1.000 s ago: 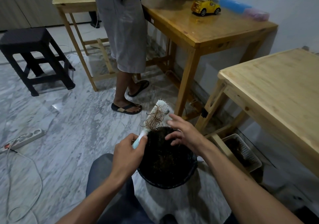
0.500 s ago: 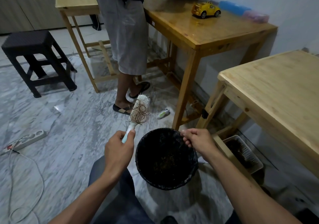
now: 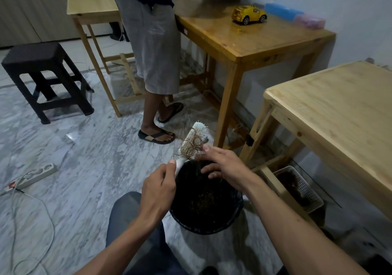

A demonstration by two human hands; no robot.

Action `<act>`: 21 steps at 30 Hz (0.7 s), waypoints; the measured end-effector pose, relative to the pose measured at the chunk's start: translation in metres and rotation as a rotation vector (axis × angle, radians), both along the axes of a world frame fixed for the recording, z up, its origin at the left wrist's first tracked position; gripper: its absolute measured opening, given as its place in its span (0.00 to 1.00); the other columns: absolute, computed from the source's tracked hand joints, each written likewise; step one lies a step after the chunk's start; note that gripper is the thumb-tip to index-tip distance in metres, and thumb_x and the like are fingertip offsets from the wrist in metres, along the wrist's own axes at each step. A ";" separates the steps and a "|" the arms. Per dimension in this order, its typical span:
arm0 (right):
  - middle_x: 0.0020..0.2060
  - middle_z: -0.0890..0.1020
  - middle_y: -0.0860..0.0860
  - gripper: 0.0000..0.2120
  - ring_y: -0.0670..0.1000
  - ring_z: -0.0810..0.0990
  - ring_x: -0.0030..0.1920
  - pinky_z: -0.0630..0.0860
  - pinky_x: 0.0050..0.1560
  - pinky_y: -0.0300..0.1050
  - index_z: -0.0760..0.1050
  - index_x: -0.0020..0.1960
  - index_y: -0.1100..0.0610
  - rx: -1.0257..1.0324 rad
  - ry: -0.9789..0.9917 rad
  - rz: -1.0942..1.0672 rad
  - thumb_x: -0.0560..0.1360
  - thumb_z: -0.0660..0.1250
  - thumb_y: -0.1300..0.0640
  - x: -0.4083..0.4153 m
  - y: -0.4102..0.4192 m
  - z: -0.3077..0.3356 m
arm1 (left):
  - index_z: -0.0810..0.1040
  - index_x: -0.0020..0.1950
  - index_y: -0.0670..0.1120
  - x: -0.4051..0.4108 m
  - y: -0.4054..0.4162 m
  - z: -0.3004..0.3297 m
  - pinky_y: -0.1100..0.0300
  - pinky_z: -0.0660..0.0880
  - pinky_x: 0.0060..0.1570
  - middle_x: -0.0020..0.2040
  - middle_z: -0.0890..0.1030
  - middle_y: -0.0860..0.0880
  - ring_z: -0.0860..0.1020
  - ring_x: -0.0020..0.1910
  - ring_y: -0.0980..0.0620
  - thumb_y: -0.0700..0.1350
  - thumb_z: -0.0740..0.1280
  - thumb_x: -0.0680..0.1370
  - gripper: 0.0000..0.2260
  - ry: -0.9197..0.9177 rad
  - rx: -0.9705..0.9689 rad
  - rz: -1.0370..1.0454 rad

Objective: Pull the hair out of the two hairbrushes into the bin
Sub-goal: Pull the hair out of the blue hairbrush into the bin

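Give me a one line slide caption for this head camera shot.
Left hand holds a hairbrush over the black bin; right hand reaches its tangled hair.

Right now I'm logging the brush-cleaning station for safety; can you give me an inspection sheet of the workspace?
Surface: marble floor, glossy, no spill seen.
Job's things: round hairbrush tangled with brown hair, tilted above the black bin; second brush not seen.
Clutter: white basket under the light table; yellow toy car on the brown table.
Hands: left hand grips the brush handle; right hand, fingers spread, at the hair.
Cables: power strip and loose cord on the floor.
Surroundings: bystander, black stool.
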State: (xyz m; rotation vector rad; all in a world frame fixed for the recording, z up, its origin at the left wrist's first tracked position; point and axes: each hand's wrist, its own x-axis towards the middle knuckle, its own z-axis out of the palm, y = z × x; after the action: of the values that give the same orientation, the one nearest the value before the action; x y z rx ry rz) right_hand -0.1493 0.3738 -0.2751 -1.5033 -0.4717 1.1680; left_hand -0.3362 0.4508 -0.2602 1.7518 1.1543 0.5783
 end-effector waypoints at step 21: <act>0.35 0.86 0.56 0.15 0.57 0.85 0.38 0.84 0.51 0.57 0.83 0.37 0.59 -0.498 -0.413 -0.515 0.79 0.68 0.53 0.030 -0.033 -0.041 | 0.75 0.42 0.47 0.000 0.024 -0.008 0.54 0.64 0.30 0.31 0.77 0.49 0.74 0.31 0.47 0.54 0.59 0.83 0.16 0.178 0.131 0.192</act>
State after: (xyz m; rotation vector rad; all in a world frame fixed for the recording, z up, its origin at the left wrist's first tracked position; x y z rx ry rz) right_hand -0.1190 0.3413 -0.3165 -2.1547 -0.0384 0.5822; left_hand -0.3363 0.4747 -0.2678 1.8445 1.4480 0.6342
